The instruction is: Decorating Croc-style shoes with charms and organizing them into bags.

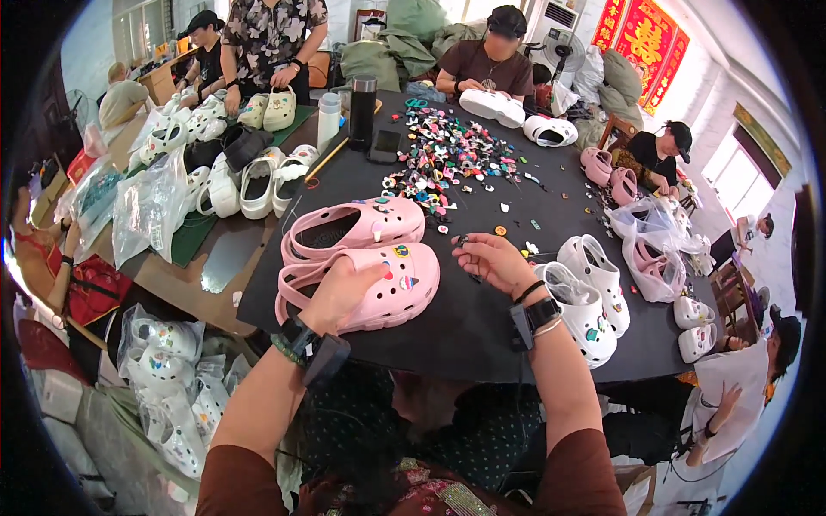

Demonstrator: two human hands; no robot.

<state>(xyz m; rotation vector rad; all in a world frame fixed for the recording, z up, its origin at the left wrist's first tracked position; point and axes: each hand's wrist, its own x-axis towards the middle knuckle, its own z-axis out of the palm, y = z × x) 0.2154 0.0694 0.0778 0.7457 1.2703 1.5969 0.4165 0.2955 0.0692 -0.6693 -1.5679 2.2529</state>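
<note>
My left hand (pixel 344 294) grips the nearer pink clog (pixel 404 297), its thumb lying on the clog's top beside small colourful charms; the other fingers are mostly hidden. Just behind stands a second pink clog (pixel 370 225), also with charms on it. To the right of this pair, my right hand (pixel 497 263) is closed in a pinch above the black tabletop. A small dark piece (pixel 463 242) shows at its fingertips, too small to name. Beyond my hands lies a heap of loose colourful charms (pixel 456 155).
White clogs (pixel 594 297) stand right of my right hand, near a plastic bag (pixel 650 249) holding pink clogs. A black bottle (pixel 362 112), a white bottle (pixel 329 120) and a phone (pixel 385 146) are at the back left. Several people work around the table.
</note>
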